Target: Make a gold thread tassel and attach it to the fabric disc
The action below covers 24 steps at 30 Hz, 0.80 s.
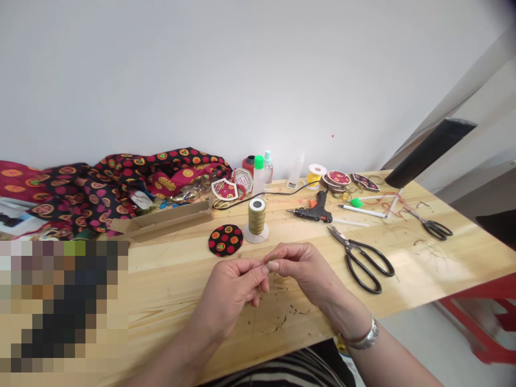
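Dark scraps (pixel 281 321), several, loose on the near tabletop (pixel 169 301).
Left hand (pixel 237 287), thumb and fingers closed at the tips, meeting the right hand's fingertips.
Right hand (pixel 300 266), likewise pinched, silver bracelet (pixel 368 336) at the wrist; anything between the fingertips too small to make out.
Large scissors (pixel 348 245), black-handled, blades slightly parted, right of the hands.
Round fabric piece (pixel 226 241), black with red and yellow motifs, flat, just beyond the hands, leftward.
Gold thread spool (pixel 257 220), upright, just right of that piece.
Glue gun (pixel 320 208), black, lying farther right.
Cardboard box (pixel 171 222), long, open, far left.
Green-capped bottle (pixel 258 180), upright, farther back.
Patterned cloth (pixel 116 180), heaped, far left.
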Available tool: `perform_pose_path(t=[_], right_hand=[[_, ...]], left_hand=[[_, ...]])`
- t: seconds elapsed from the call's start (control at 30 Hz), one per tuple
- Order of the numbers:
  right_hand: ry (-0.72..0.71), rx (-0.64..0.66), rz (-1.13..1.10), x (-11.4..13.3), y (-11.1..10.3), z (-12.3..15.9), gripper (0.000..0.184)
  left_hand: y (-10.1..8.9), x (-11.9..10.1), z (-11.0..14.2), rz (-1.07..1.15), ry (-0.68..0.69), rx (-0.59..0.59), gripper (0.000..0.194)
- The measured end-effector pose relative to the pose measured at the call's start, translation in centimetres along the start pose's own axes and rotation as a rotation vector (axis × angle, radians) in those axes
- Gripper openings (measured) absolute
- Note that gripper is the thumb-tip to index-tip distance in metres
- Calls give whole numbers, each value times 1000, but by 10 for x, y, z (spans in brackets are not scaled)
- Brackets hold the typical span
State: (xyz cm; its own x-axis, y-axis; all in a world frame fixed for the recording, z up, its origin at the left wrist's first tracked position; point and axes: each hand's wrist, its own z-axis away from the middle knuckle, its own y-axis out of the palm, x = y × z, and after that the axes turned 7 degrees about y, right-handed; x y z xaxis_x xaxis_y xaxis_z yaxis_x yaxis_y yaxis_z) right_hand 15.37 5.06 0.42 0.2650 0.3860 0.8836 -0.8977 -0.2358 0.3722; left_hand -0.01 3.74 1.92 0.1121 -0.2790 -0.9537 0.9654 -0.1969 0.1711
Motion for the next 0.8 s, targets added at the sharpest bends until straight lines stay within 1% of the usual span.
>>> perform_pose_path(t=[0.13,0.27,0.47,0.53,0.63,0.73,0.8], right_hand=[[2,6,-3,-1,-1,0,11],[-4,2,-28,1,2,1,11],[-45,-12,-9,3,4,2,15],[-60,5,2,5,5,1,15],[-75,17,25,10,7,0,16],[-96,21,41,13,11,-2,18],[-112,-7,58,14,13,-4,18]], left_hand=[[0,-1,0,-36,-10,13,31],[0,0,0,-53,3,27,29],[-8,4,1,-42,64,109,22],[-9,4,1,0,81,128,22],[-8,3,3,132,79,122,22],[-5,2,4,284,47,66,20],[-3,2,5,355,35,21,17]])
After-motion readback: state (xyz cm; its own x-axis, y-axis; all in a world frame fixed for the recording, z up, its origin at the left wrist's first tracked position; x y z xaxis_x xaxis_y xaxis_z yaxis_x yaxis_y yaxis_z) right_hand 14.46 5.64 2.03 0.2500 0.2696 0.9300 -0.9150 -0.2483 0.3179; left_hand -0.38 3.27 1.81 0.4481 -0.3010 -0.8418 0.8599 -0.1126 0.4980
